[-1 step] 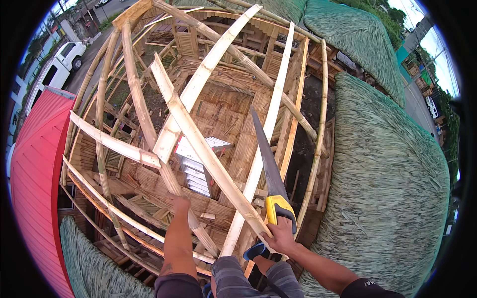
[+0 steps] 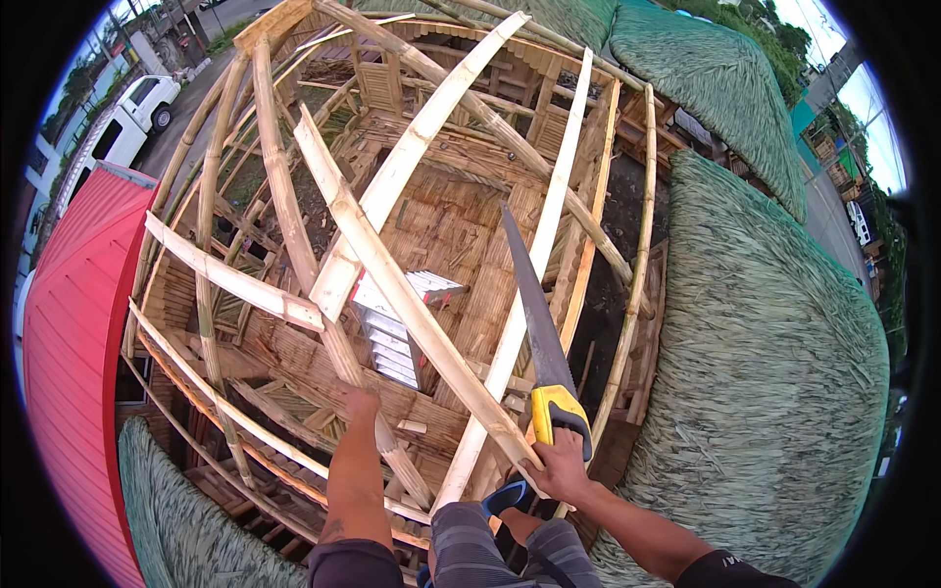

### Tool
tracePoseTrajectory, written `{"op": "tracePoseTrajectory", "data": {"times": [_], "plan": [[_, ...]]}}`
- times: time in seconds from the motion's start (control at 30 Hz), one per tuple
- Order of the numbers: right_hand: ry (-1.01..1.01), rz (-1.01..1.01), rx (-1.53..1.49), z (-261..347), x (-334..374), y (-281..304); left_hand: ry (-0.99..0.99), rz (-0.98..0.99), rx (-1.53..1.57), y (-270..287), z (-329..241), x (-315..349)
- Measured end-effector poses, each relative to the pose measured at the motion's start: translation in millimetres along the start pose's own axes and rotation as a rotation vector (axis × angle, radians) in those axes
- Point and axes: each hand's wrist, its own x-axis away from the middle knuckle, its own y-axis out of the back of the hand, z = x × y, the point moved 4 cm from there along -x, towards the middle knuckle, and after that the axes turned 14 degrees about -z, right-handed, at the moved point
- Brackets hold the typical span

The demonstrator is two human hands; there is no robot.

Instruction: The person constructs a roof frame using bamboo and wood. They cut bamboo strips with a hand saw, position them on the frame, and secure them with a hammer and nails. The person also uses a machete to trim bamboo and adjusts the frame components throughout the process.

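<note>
My right hand [image 2: 563, 466] is closed round the yellow and black handle of a handsaw [image 2: 539, 318], whose long grey blade points up and away from me. The same hand's fingers also touch the near end of a split bamboo slat [image 2: 412, 309], which slants away to the far left across the frame. My left hand [image 2: 361, 402] is closed on a round bamboo pole [image 2: 339, 351] of the roof frame; most of its fingers are hidden. Another pale slat [image 2: 534, 260] runs just left of the saw blade, and a short split piece [image 2: 230, 274] lies across the poles at left.
Below the open frame stands a metal stepladder [image 2: 389, 338] on a woven bamboo floor [image 2: 451, 235]. Thatched roofs [image 2: 755, 392] rise close on the right, a red metal roof [image 2: 83, 314] on the left. My legs [image 2: 480, 544] are among the bamboo at the near edge.
The view has shifted slightly. The far end of the slanting slat has swung a little left against the frame. Both hands keep their holds, the right one still with the handsaw.
</note>
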Motion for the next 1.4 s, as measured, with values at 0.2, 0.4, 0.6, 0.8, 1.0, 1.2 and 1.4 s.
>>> {"op": "tracePoseTrajectory", "data": {"times": [0.2, 0.4, 0.6, 0.8, 1.0, 1.2, 1.4], "plan": [[0.292, 0.042, -0.081, 5, -91, 5, 0.012, 0.008, -0.018, -3, 0, 0], [0.457, 0.083, -0.115, 29, -175, -15, 0.109, 0.037, 0.011, 27, -28, 11], [0.585, 0.095, -0.101, 35, -211, -23, 0.156, 0.033, 0.065, 31, -26, 13], [0.671, 0.152, -0.126, 45, -244, -35, 0.168, -0.081, 0.169, 27, -25, 17], [0.716, 0.247, -0.11, 42, -271, -36, 0.268, -0.197, 0.248, 13, -28, 33], [0.564, 0.641, 0.001, 4, -296, -58, 0.286, -0.405, 0.292, -6, -35, 23], [0.715, 0.676, 0.021, -21, -310, -72, 0.584, -0.101, 2.02, -20, -159, 124]]}}
